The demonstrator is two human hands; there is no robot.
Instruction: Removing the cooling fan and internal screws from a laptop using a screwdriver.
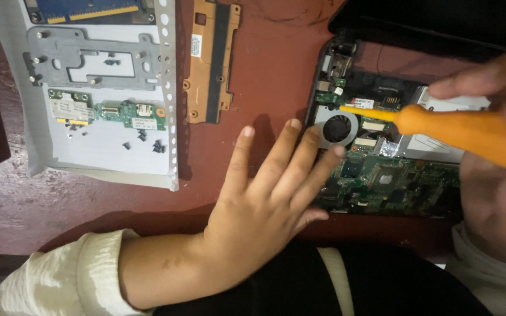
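Person: two bare hands, left hand [259, 205] and right hand [499, 193]; cream long sleeves pushed back at wrists; dark garment over lap.

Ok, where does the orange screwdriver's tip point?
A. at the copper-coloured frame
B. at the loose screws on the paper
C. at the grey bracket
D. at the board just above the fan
D: the screwdriver in the right hand has its tip on the green board just above the round fan.
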